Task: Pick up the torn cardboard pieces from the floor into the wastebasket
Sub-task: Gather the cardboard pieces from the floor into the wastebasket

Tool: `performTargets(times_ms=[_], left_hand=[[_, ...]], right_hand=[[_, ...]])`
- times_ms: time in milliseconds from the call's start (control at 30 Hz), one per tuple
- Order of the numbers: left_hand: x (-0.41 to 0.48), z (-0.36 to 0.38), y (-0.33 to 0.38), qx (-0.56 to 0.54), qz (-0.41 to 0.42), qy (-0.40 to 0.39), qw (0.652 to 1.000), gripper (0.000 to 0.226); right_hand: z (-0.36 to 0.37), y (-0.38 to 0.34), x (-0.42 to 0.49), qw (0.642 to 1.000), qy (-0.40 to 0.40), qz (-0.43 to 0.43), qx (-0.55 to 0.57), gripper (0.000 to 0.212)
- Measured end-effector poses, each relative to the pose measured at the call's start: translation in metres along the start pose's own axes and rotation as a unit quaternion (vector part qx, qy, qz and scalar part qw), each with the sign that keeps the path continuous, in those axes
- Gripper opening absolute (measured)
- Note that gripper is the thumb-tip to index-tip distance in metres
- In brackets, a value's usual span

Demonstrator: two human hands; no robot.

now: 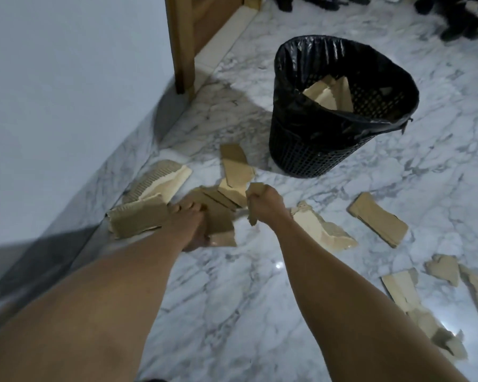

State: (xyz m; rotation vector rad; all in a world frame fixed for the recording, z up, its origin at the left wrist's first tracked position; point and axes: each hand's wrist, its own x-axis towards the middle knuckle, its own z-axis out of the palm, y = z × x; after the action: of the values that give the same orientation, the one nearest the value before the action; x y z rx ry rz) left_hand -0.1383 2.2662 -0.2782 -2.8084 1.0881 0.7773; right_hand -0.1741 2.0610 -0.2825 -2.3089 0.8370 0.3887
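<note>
Both of the person's bare arms reach down over a white marble floor (260,312) with grey veining. The left hand (191,224) is clamped on a stack of brown cardboard pieces (218,213): the fingers (177,208) curl over the stack's far edge and the thumb sits below. The right hand (265,201) is closed in a fist around a small cardboard scrap (253,204), which sticks out above and below the fist.

A black mesh wastebasket (315,150) lined with a black bag (309,78) stands upright on the floor beyond the hands, toward the far right. Pale cardboard pieces (329,93) already lie inside it.

More torn cardboard remains on the floor. A corrugated piece (160,180) lies near the left wall (66,106), with a flat brown piece (138,220) just beside the left hand. Two overlapping strips (236,166) lie between the hands and the wastebasket. A pale torn piece (320,230) lies just right of the right forearm, and a rectangular brown piece (378,219) lies further right. A scatter of scraps (414,299) runs along the floor's right edge toward the near corner.

A wooden door frame (182,42) stands at the far end of the left wall. Dark shoes (458,20) are at the far right corner, too blurred to detail.
</note>
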Motion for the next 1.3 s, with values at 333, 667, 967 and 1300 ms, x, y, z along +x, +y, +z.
performTargets(times_ms=[333, 667, 967, 1300], left_hand=[[0.001, 0.01, 0.004, 0.032, 0.02, 0.032, 0.999, 0.082], [0.024, 0.003, 0.008, -0.061, -0.097, 0.033, 0.993, 0.118], [0.013, 0.007, 0.013, -0.067, -0.137, 0.027, 0.988, 0.1], [-0.016, 0.017, 0.002, -0.104, -0.191, -0.023, 0.976, 0.098]], right_hand=[[-0.007, -0.082, 0.087, 0.965, -0.103, 0.013, -0.24, 0.093], [-0.02, -0.063, 0.093, 0.998, 0.032, -0.007, -0.047, 0.062], [-0.072, -0.073, 0.047, 0.97, -0.121, 0.018, 0.212, 0.028], [0.01, -0.03, 0.008, 1.0, -0.026, 0.008, -0.007, 0.06]])
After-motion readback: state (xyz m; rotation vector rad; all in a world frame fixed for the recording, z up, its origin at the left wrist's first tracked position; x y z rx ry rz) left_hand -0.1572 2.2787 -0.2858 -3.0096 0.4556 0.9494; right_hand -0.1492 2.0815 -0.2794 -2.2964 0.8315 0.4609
